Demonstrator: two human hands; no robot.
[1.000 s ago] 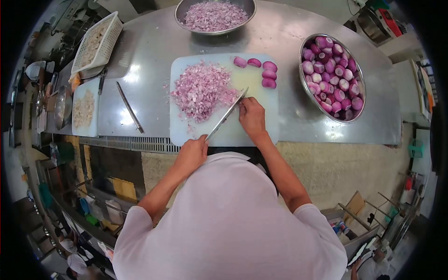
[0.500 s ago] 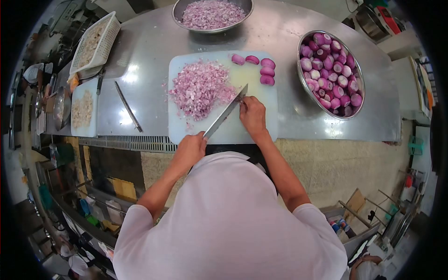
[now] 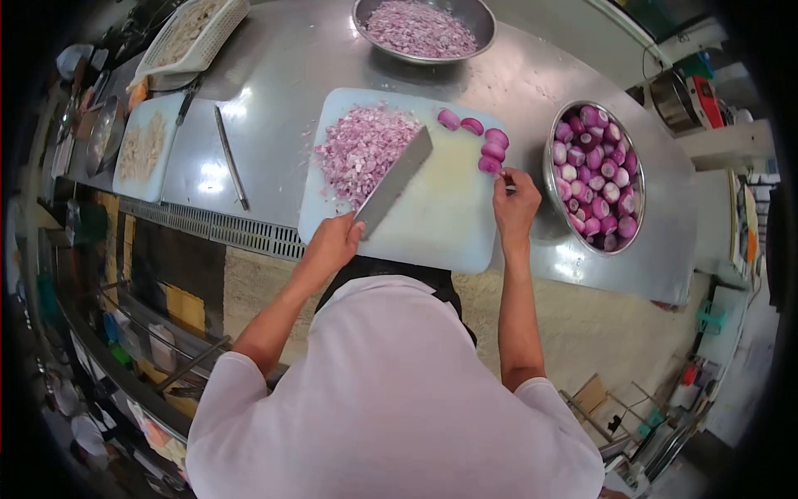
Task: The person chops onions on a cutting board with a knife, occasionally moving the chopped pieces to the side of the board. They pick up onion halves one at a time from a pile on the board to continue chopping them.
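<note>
My left hand (image 3: 334, 239) is wrapped around the handle of a broad cleaver (image 3: 397, 185). The blade stands tilted against a heap of chopped red onion (image 3: 363, 152) on the white cutting board (image 3: 453, 220). At the board's right edge, my right hand (image 3: 516, 200) has its fingers bent, with a gap between thumb and fingers. Its fingertips are at the lowest onion half (image 3: 490, 165), and whether they grip it is hard to see. Several more purple onion halves (image 3: 471, 126) lie along the board's upper right corner.
A steel bowl (image 3: 552, 175) of peeled red onions stands right of the board. Behind is another bowl (image 3: 490, 43) with chopped onion. To the left are a sharpening rod (image 3: 230, 156), a smaller board (image 3: 166, 145) with pale chopped pieces, and a white basket (image 3: 218, 43).
My right hand has left the chopped onion by the blade and moved right to the onion halves. The cleaver has shifted left against the heap, its flat side now showing. The view has turned.
</note>
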